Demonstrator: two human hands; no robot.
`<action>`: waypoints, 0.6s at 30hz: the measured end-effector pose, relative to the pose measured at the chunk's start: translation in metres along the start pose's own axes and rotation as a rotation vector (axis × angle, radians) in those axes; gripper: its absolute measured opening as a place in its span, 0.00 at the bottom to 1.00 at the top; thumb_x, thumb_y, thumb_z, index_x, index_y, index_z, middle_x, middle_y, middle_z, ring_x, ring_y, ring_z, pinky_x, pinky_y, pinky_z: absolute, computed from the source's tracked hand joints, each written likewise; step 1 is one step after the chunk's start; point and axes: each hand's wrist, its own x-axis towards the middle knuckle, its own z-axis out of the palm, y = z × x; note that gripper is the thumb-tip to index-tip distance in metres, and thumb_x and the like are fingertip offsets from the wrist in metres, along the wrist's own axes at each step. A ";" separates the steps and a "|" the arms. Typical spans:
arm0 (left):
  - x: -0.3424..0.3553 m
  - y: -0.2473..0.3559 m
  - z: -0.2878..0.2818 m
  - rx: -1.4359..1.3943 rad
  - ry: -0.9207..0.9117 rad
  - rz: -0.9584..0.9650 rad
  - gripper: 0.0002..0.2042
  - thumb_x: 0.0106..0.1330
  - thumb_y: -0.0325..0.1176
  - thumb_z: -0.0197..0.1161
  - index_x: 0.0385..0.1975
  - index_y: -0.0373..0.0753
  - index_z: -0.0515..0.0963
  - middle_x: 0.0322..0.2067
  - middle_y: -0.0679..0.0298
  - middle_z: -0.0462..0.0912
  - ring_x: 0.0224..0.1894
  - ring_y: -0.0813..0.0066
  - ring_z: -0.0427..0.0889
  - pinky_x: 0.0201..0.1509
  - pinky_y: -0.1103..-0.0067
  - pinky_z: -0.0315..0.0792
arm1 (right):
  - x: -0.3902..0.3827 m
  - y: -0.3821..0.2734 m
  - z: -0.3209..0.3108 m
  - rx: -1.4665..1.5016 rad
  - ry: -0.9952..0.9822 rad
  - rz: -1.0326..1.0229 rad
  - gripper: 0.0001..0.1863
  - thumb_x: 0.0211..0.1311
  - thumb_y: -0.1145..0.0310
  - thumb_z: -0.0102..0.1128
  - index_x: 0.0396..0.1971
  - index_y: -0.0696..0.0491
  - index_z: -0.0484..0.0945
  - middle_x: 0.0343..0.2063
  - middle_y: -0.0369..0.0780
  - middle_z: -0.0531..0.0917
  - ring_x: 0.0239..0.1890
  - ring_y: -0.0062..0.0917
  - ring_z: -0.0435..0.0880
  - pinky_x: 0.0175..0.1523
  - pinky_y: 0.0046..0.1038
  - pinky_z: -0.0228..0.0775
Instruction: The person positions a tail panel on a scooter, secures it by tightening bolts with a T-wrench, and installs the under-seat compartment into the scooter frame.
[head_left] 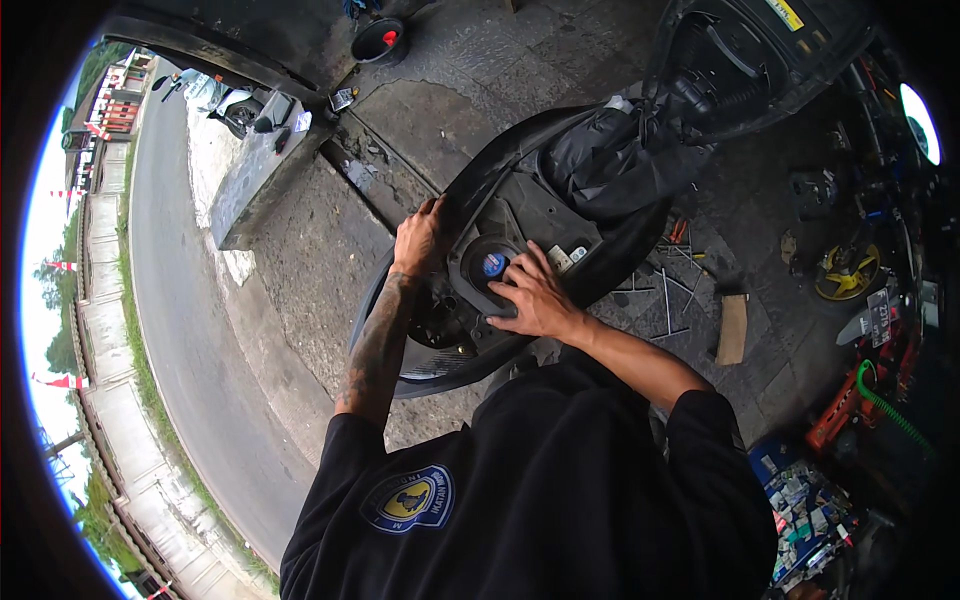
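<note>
A black scooter tail lies before me, its side body panel curving around a fuel tank area. My left hand is closed over the left edge of that panel, fingers curled onto its rim. A blue fuel cap sits inside a black plastic cover. My right hand rests on the right side of this cover with its fingers spread, close beside the cap. An opening with dark parts shows at the near end of the tail. Black sheeting covers the section farther forward.
The raised seat stands at the far right. T-handle wrenches and a brown block lie on the floor to the right, with a yellow wheel beyond. A black bucket stands far off; a road runs along the left.
</note>
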 end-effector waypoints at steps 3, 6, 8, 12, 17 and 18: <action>0.001 0.006 -0.003 0.004 -0.013 -0.005 0.25 0.58 0.33 0.61 0.58 0.40 0.71 0.47 0.51 0.80 0.42 0.47 0.82 0.45 0.62 0.77 | 0.000 -0.001 0.005 0.010 0.036 0.011 0.30 0.47 0.46 0.69 0.43 0.54 0.84 0.38 0.42 0.77 0.55 0.34 0.70 0.75 0.49 0.37; 0.000 -0.007 0.001 -0.028 0.012 0.027 0.27 0.55 0.26 0.57 0.59 0.42 0.71 0.49 0.51 0.79 0.43 0.45 0.81 0.45 0.61 0.76 | 0.006 -0.010 0.013 0.011 0.090 0.022 0.29 0.47 0.47 0.70 0.43 0.55 0.83 0.38 0.42 0.77 0.55 0.34 0.69 0.75 0.50 0.36; 0.000 -0.011 0.001 -0.036 0.004 0.054 0.27 0.55 0.25 0.56 0.59 0.43 0.71 0.50 0.51 0.79 0.44 0.45 0.81 0.45 0.61 0.76 | 0.005 -0.013 0.016 0.026 0.091 0.034 0.29 0.47 0.47 0.69 0.43 0.55 0.84 0.39 0.42 0.77 0.56 0.34 0.69 0.74 0.50 0.36; 0.003 -0.011 0.002 -0.053 0.008 0.065 0.27 0.56 0.25 0.55 0.59 0.43 0.71 0.49 0.51 0.79 0.44 0.45 0.81 0.46 0.61 0.77 | 0.003 -0.019 0.021 0.069 0.086 0.066 0.28 0.48 0.47 0.69 0.43 0.55 0.84 0.39 0.42 0.77 0.56 0.34 0.69 0.74 0.51 0.36; 0.003 -0.012 0.002 -0.064 0.012 0.065 0.24 0.58 0.28 0.56 0.58 0.44 0.72 0.48 0.51 0.80 0.43 0.45 0.82 0.45 0.61 0.77 | 0.003 -0.012 0.020 0.055 0.088 0.065 0.29 0.48 0.47 0.69 0.43 0.54 0.83 0.39 0.42 0.77 0.56 0.33 0.69 0.75 0.51 0.36; 0.003 -0.012 0.003 -0.064 0.007 0.066 0.24 0.58 0.28 0.56 0.58 0.44 0.72 0.48 0.51 0.80 0.43 0.45 0.82 0.45 0.61 0.77 | 0.005 -0.009 0.015 0.053 0.065 0.072 0.29 0.47 0.47 0.69 0.44 0.54 0.83 0.39 0.42 0.77 0.56 0.33 0.69 0.74 0.51 0.37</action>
